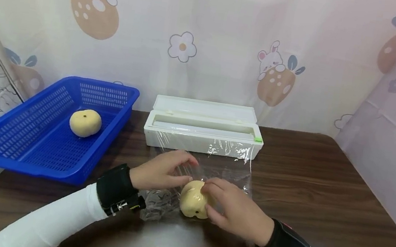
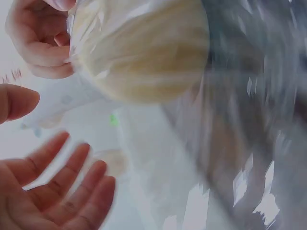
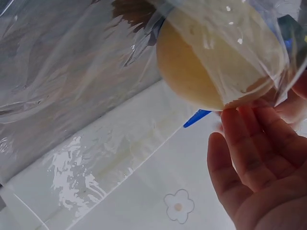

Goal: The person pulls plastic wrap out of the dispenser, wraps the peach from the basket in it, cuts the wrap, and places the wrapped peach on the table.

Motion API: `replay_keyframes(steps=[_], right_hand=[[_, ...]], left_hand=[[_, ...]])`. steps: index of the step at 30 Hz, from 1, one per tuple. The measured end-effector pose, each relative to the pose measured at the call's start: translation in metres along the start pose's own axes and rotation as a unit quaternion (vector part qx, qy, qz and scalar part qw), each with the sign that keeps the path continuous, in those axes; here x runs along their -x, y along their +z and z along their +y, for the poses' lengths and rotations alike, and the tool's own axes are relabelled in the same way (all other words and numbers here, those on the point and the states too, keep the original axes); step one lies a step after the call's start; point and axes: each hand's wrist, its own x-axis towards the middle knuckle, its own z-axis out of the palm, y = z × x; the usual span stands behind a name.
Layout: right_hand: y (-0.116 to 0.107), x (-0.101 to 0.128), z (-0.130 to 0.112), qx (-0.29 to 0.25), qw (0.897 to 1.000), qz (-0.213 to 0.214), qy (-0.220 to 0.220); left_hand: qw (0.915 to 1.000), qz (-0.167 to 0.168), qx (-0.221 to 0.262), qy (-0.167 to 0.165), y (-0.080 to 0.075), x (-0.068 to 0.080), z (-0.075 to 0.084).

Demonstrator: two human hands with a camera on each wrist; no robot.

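A pale yellow pumpkin-shaped ball point(image 1: 191, 202) lies on a sheet of cling film point(image 1: 214, 165) pulled out over the table, with film partly folded over it point(image 2: 139, 48) point(image 3: 216, 62). My right hand point(image 1: 232, 211) cups the ball from the right, its fingers point(image 2: 41, 45) curled against the film-covered side. Just left of the ball, my left hand point(image 1: 163, 170) hovers open with straight fingers point(image 2: 62, 187), its tips on or near the film. A second yellow ball point(image 1: 85, 122) sits in the blue basket point(image 1: 4, 144).
The white cling-film dispenser box point(image 1: 201, 135) stands open behind the hands, the film still joined to it. The blue basket fills the left side of the brown table point(image 1: 326, 195). Curtained walls close in at the back and the right.
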Motion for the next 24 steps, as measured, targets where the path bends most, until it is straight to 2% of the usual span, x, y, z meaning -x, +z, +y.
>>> replay_keyframes(steps=[2, 3, 6, 9, 11, 15, 21, 24], right_hand=[[-0.001, -0.001, 0.001, -0.012, 1.000, -0.003, 0.005], [-0.001, -0.001, 0.002, -0.017, 1.000, -0.001, 0.004], [-0.002, -0.002, 0.005, -0.035, 0.999, -0.003, 0.002], [-0.003, -0.004, 0.007, -0.048, 0.999, -0.006, 0.007], [-0.003, -0.004, 0.008, -0.054, 0.998, -0.009, 0.010], [0.001, -0.006, 0.013, -0.063, 0.998, -0.003, 0.004], [0.006, -0.007, 0.025, -0.112, 0.994, 0.003, 0.017], [0.008, -0.007, 0.027, -0.117, 0.993, 0.027, 0.019]], left_hand=[[0.9961, 0.032, -0.069, 0.046, 0.000, 0.004, 0.010], [0.9908, 0.044, -0.105, 0.073, 0.001, 0.006, 0.015], [0.9684, 0.067, -0.204, 0.127, 0.012, 0.013, 0.029], [0.9476, 0.081, -0.272, 0.147, 0.027, 0.016, 0.033], [0.9420, 0.086, -0.292, 0.142, 0.035, 0.016, 0.031], [0.9418, 0.094, -0.299, 0.123, 0.043, 0.014, 0.023], [0.9551, 0.081, -0.269, 0.093, 0.041, 0.005, 0.018], [0.9604, 0.074, -0.254, 0.089, 0.039, 0.002, 0.017]])
